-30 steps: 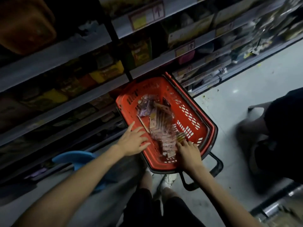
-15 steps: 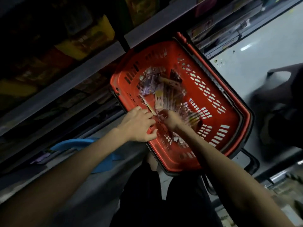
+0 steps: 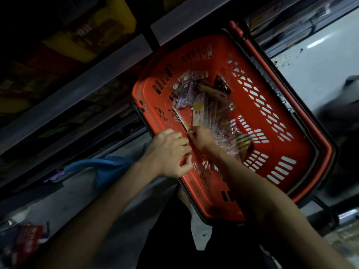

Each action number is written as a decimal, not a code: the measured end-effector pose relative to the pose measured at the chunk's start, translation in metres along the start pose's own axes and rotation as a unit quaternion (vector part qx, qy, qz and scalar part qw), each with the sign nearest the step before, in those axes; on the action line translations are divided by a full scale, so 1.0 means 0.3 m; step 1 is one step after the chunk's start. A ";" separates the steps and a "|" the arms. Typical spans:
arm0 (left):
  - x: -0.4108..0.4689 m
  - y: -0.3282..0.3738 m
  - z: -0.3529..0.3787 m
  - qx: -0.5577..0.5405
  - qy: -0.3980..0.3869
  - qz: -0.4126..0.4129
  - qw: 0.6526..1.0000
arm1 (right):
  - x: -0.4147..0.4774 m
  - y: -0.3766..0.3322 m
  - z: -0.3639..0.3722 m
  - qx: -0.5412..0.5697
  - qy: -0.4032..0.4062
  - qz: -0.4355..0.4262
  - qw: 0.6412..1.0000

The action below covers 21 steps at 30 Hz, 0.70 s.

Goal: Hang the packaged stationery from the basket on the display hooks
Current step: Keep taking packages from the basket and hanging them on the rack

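Left hand [image 3: 171, 152] lies at the basket [image 3: 272, 171] rim, fingers curled, grip indiscernible in blur; right hand [image 3: 203, 137], inside the basket, pinches a packet [image 3: 181, 120].

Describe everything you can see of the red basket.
The red basket is slotted plastic, rectangular with rounded corners, with a dark handle lying round its rim. It stands upright beside the shelving and holds a loose heap of stationery packets. The left hand lies at its near-left rim; the right hand reaches inside among the packets.
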<state>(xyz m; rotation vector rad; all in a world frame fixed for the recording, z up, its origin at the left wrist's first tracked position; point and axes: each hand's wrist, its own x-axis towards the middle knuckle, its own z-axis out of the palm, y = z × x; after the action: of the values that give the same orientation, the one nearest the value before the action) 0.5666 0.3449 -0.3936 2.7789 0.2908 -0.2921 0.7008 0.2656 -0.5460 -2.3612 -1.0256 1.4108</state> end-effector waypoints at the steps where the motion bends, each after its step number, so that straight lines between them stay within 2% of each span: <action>1: 0.001 0.003 -0.004 0.000 -0.003 -0.003 1.000 | -0.001 -0.002 -0.005 -0.003 -0.002 -0.012 1.000; 4: 0.006 0.008 -0.016 -0.003 0.001 -0.010 1.000 | -0.014 -0.013 -0.034 -0.024 -0.012 -0.028 0.999; 9: 0.000 0.017 -0.024 -0.028 0.016 -0.042 0.999 | -0.098 -0.021 -0.165 -0.013 0.023 -0.023 0.999; 12: -0.004 0.027 -0.016 -0.057 0.054 -0.069 0.994 | -0.186 -0.001 -0.252 0.033 0.059 -0.014 0.998; 14: -0.001 0.045 -0.021 -0.076 0.075 -0.119 0.987 | -0.257 0.002 -0.304 0.120 0.071 -0.011 0.990; 16: 0.019 0.080 -0.047 -0.134 0.100 -0.224 0.960 | -0.324 -0.004 -0.348 0.242 0.060 0.007 0.968; 18: 0.055 0.115 -0.080 -0.224 0.112 -0.348 0.903 | -0.374 -0.016 -0.382 0.342 0.049 0.033 0.938; 21: 0.116 0.135 -0.092 -0.311 0.131 -0.423 0.841 | -0.394 -0.034 -0.396 0.412 0.036 0.031 0.910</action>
<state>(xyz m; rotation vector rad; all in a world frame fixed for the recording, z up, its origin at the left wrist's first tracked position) 0.6140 0.3226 -0.3640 1.8831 1.4069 0.0079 0.7599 0.2156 -0.3971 -1.7880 -0.2266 1.3837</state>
